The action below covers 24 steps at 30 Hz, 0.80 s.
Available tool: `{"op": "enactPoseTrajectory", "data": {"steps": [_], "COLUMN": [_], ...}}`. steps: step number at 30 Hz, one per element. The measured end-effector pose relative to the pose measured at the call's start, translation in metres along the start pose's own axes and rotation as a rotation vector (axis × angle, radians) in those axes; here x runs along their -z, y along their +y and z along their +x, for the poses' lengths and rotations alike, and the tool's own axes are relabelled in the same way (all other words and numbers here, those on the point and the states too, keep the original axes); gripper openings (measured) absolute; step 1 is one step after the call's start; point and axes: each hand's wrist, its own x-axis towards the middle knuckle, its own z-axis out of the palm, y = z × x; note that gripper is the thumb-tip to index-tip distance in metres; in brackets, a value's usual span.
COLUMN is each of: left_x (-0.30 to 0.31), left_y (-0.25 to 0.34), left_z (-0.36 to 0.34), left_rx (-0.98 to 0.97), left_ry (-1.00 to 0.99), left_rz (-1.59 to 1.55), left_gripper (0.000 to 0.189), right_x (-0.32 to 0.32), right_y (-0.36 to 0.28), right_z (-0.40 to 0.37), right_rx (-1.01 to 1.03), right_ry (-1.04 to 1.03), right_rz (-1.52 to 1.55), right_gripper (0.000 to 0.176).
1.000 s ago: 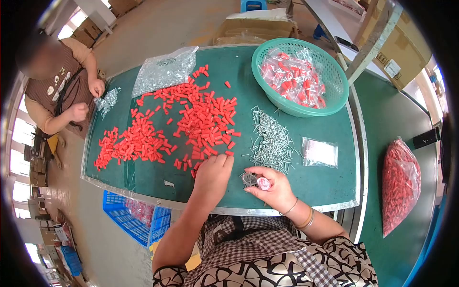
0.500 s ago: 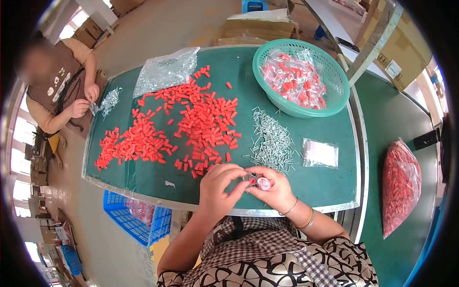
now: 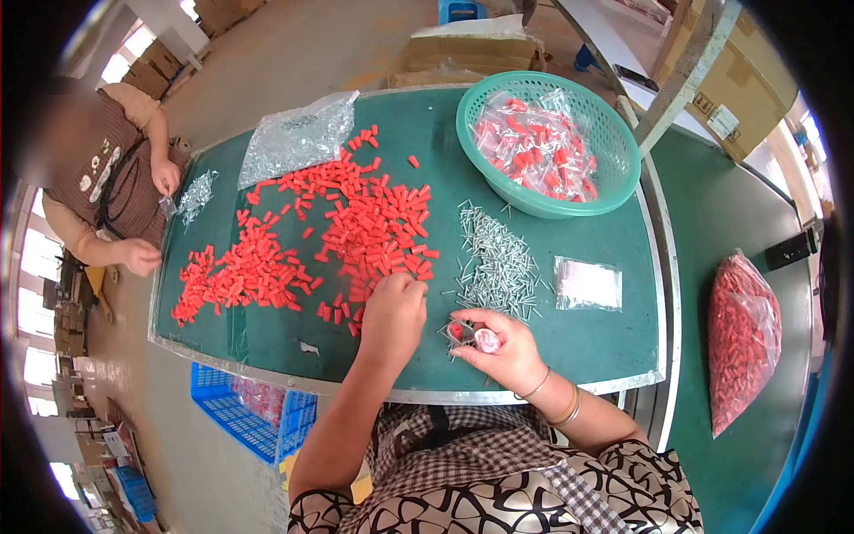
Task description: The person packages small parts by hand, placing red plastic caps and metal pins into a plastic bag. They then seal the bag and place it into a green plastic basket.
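Note:
My left hand (image 3: 394, 313) is at the near edge of a heap of red plastic caps (image 3: 378, 227). Its back faces up and its fingers curl downward; whatever they hold is hidden. My right hand (image 3: 514, 353) is closed round a small clear plastic bag (image 3: 469, 335), thumb and forefinger at its mouth. A red cap (image 3: 456, 330) shows inside the bag. A whitish-pink bundle (image 3: 487, 340) sits in the same hand, against the palm. Just beyond this hand lies a pile of silver screws (image 3: 498, 262).
A green basket (image 3: 471, 147) of filled bags stands at the back right. A flat clear packet (image 3: 587, 284) lies right of the screws, a large plastic bag (image 3: 298, 138) at the back. Another person (image 3: 111, 191) works at the left end. A blue crate (image 3: 249, 427) is below the table edge.
My left hand has left the bag at my right hand and moved left and forward to the red caps. The other person's hands have moved apart.

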Motion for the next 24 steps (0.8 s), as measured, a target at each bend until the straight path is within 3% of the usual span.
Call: {"op": "enactPoseTrajectory", "data": {"steps": [5,11,16,24], "left_x": [0.036,0.035,0.033,0.025], "left_y": [0.033,0.047,0.048,0.059], "left_z": [-0.012,-0.020,-0.028,-0.038], "left_rx": [0.166,-0.241,-0.067,0.128], "left_ry": [0.022,0.038,0.186,0.021], "left_rz": [-0.630,-0.250,-0.326,-0.504], "left_gripper": [0.019,0.020,0.024,0.016], "right_x": [0.000,-0.005,-0.003,-0.008], "right_y": [0.003,0.004,-0.001,0.011], "right_z": [0.001,0.002,0.001,0.001], "right_rx": [-0.029,-0.024,-0.026,0.196], "right_ry": [0.013,0.014,0.030,0.091], "right_rz": [0.026,0.041,0.029,-0.061], "right_gripper": [0.046,0.044,0.045,0.044]}}
